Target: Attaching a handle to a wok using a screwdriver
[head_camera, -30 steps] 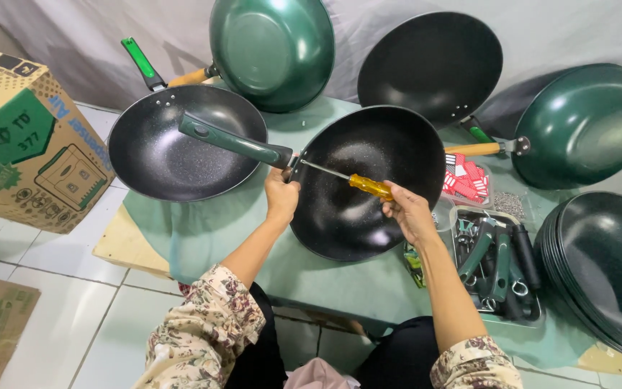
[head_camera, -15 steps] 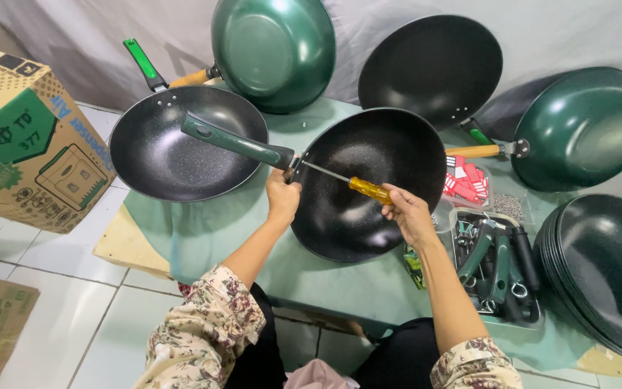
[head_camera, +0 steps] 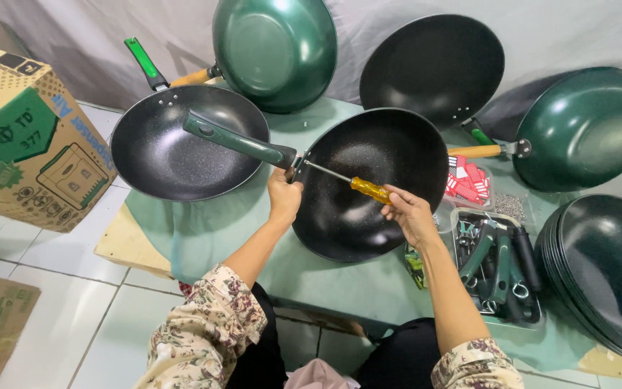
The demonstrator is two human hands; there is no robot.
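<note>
left hand (head_camera: pixel 284 198) grips the black wok (head_camera: pixel 368 184) where its green handle (head_camera: pixel 239 141) joins. right hand (head_camera: pixel 408 215) is closed on a yellow-handled screwdriver (head_camera: pixel 368 190), tip at that joint.

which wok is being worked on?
The black centre wok: left hand steadies its green handle, right hand drives a screwdriver into the joint. Others lie untouched.

White tiled floor (head_camera: pixel 52 302) below; grey cloth backdrop (head_camera: pixel 73 43) behind. Low table (head_camera: pixel 203 238) draped in pale green. Cardboard box (head_camera: pixel 23 137) off the table's left edge.
</note>
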